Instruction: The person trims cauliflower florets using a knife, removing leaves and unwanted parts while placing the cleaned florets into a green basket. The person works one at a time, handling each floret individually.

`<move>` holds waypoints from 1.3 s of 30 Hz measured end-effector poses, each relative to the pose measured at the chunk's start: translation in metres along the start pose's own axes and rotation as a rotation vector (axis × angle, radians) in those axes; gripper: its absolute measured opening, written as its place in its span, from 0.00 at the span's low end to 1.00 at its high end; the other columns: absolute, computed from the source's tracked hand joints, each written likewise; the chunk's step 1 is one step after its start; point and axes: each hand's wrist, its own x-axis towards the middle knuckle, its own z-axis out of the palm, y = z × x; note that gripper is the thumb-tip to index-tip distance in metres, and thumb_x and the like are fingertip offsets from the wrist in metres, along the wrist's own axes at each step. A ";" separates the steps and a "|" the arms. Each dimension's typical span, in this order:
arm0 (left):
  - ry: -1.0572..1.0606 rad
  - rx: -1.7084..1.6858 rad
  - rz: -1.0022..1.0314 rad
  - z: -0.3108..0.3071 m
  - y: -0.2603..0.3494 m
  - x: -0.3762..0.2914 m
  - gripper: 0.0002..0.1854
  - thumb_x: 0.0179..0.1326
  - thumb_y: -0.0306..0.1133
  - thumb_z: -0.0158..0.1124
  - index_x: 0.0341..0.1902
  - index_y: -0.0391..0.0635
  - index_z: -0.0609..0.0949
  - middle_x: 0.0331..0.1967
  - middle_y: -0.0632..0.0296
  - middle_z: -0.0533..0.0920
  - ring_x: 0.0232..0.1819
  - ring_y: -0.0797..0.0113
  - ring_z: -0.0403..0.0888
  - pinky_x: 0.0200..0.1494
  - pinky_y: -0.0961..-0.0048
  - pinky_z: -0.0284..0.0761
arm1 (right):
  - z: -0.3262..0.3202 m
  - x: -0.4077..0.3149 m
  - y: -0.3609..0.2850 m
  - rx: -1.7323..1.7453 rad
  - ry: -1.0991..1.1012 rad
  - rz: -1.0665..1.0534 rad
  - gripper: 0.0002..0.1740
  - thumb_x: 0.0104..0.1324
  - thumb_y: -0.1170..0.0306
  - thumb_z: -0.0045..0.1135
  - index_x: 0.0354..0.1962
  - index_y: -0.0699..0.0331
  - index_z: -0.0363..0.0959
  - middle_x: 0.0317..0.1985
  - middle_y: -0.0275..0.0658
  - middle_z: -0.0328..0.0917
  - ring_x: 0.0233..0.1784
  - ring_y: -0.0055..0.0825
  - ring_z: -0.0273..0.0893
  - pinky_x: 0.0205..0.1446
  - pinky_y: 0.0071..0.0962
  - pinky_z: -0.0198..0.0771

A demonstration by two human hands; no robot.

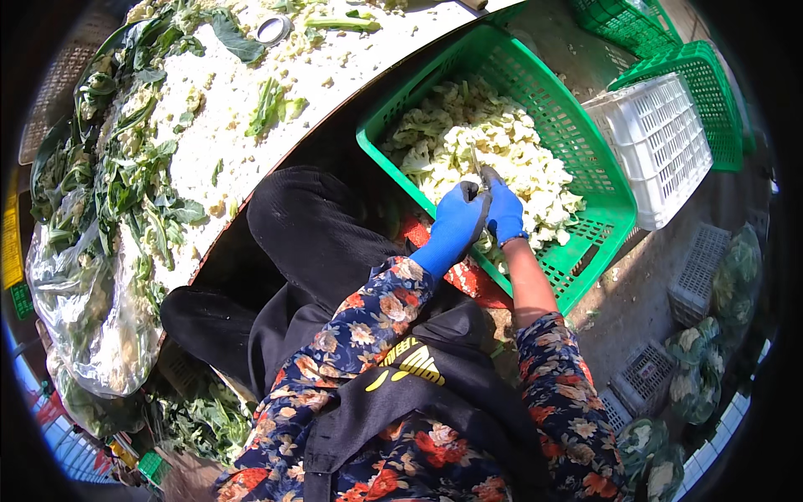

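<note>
Both my hands, in blue gloves with dark palms, meet over the near edge of a green plastic crate [502,56] that holds many cut cauliflower florets [533,163]. My left hand [461,210] is curled, its fingers hidden from view. Close against it, my right hand [504,207] has its fingers bent around what looks like a knife with a thin blade [475,157], which points away from me over the florets. Which hand bears the knife's handle cannot be told, nor whether a piece of cauliflower is between the hands.
At the left, a table [288,135] carries cauliflower crumbs, leaves [235,37], a round lid [273,29] and a clear plastic bag [94,326]. A white crate [659,144] and green crates [709,94] stand right of the florets' crate. Bagged cauliflowers [693,376] lie at lower right.
</note>
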 end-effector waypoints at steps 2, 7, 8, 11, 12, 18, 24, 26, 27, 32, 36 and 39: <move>0.138 -0.373 -0.063 -0.012 0.032 -0.010 0.16 0.59 0.34 0.58 0.47 0.37 0.73 0.34 0.63 0.74 0.32 0.73 0.74 0.37 0.74 0.76 | -0.003 0.001 -0.001 0.231 0.046 0.118 0.28 0.52 0.64 0.68 0.52 0.61 0.73 0.48 0.42 0.79 0.50 0.35 0.78 0.52 0.30 0.72; 0.166 -0.220 0.113 -0.008 -0.001 0.011 0.14 0.61 0.33 0.59 0.47 0.37 0.74 0.32 0.64 0.75 0.30 0.76 0.73 0.34 0.77 0.73 | -0.047 -0.019 0.037 0.452 -0.014 0.227 0.23 0.47 0.68 0.70 0.43 0.62 0.76 0.38 0.38 0.83 0.34 0.25 0.79 0.39 0.25 0.73; 0.138 -0.126 0.133 -0.007 0.000 0.007 0.12 0.61 0.31 0.59 0.45 0.37 0.75 0.28 0.66 0.75 0.27 0.78 0.72 0.32 0.79 0.72 | -0.067 -0.022 0.028 0.230 -0.144 0.311 0.24 0.46 0.68 0.70 0.43 0.61 0.77 0.36 0.40 0.82 0.34 0.29 0.80 0.39 0.27 0.74; 0.079 0.055 0.085 -0.005 0.012 -0.007 0.12 0.62 0.36 0.58 0.38 0.37 0.78 0.25 0.66 0.77 0.25 0.78 0.73 0.30 0.79 0.72 | -0.097 -0.022 0.006 -0.339 -0.238 0.318 0.24 0.51 0.58 0.66 0.44 0.59 0.76 0.40 0.47 0.81 0.39 0.41 0.81 0.44 0.36 0.73; -0.026 0.077 0.031 -0.003 0.015 -0.009 0.14 0.61 0.39 0.59 0.35 0.38 0.79 0.25 0.64 0.79 0.25 0.77 0.74 0.27 0.78 0.72 | -0.089 -0.015 -0.005 -0.153 -0.112 0.264 0.28 0.53 0.54 0.64 0.47 0.61 0.74 0.41 0.48 0.81 0.40 0.42 0.81 0.45 0.37 0.73; -0.775 0.027 -0.080 -0.024 0.065 -0.044 0.17 0.61 0.45 0.60 0.35 0.40 0.81 0.24 0.65 0.81 0.20 0.78 0.76 0.21 0.82 0.70 | -0.010 0.064 -0.072 0.015 0.097 0.071 0.44 0.54 0.43 0.62 0.61 0.58 0.61 0.61 0.49 0.66 0.56 0.46 0.72 0.54 0.39 0.71; -0.865 0.354 -0.102 -0.024 0.062 -0.042 0.21 0.58 0.52 0.62 0.26 0.44 0.80 0.17 0.66 0.78 0.18 0.77 0.74 0.22 0.76 0.69 | -0.047 -0.001 -0.024 -0.158 -0.257 -0.137 0.34 0.49 0.59 0.68 0.54 0.52 0.67 0.53 0.43 0.72 0.49 0.43 0.76 0.48 0.38 0.73; -0.899 0.413 -0.127 -0.018 0.059 -0.045 0.21 0.57 0.52 0.62 0.26 0.43 0.80 0.16 0.65 0.78 0.18 0.75 0.74 0.22 0.75 0.69 | -0.071 -0.038 0.011 -0.089 -0.189 -0.016 0.31 0.50 0.61 0.68 0.53 0.54 0.68 0.42 0.42 0.77 0.41 0.39 0.77 0.43 0.33 0.73; -0.905 0.441 -0.142 -0.015 0.058 -0.046 0.21 0.56 0.52 0.62 0.25 0.43 0.79 0.16 0.65 0.77 0.18 0.74 0.74 0.22 0.75 0.69 | -0.092 -0.048 0.008 -0.047 -0.173 0.140 0.29 0.52 0.63 0.68 0.52 0.56 0.68 0.35 0.41 0.78 0.35 0.35 0.78 0.38 0.29 0.73; -0.644 0.476 0.011 -0.005 0.035 -0.039 0.22 0.58 0.50 0.60 0.27 0.39 0.79 0.15 0.60 0.76 0.16 0.69 0.73 0.22 0.71 0.70 | -0.126 -0.074 -0.003 0.892 0.083 0.441 0.21 0.57 0.75 0.63 0.49 0.63 0.69 0.26 0.28 0.74 0.19 0.10 0.65 0.19 0.13 0.59; -0.451 0.540 0.178 -0.007 0.035 -0.033 0.21 0.59 0.47 0.58 0.28 0.37 0.79 0.17 0.53 0.77 0.20 0.61 0.75 0.27 0.66 0.72 | -0.125 -0.074 0.004 0.444 0.027 0.466 0.27 0.50 0.69 0.68 0.49 0.64 0.70 0.32 0.40 0.78 0.29 0.27 0.73 0.32 0.24 0.68; -0.394 0.468 0.158 -0.005 0.034 -0.035 0.22 0.56 0.48 0.58 0.28 0.36 0.80 0.23 0.44 0.79 0.28 0.46 0.79 0.35 0.59 0.74 | -0.107 -0.054 0.023 -0.013 0.054 0.286 0.29 0.46 0.66 0.71 0.47 0.65 0.72 0.33 0.47 0.79 0.34 0.35 0.79 0.39 0.31 0.73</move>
